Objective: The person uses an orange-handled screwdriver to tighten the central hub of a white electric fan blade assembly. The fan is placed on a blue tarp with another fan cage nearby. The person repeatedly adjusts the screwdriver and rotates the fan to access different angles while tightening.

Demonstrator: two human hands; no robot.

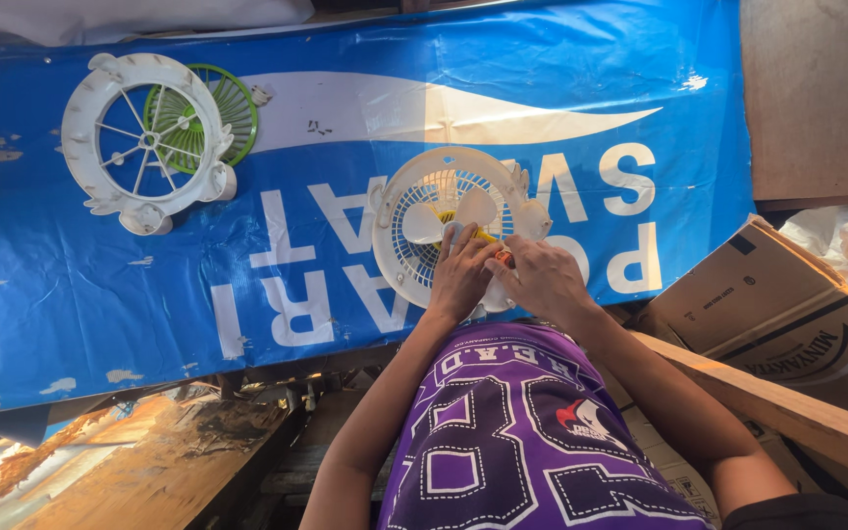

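A small white round fan with white blades lies flat on a blue printed sheet near the table's front edge. My left hand rests on the fan's lower grille, fingers spread against it. My right hand is closed around a tool with a yellow and orange handle, its tip pointing into the fan's hub. The tool's tip is hidden by the blades.
A white fan frame lies at the far left over a green grille. Cardboard boxes and a wooden plank stand at the right. A wooden board sits below the table edge at the left.
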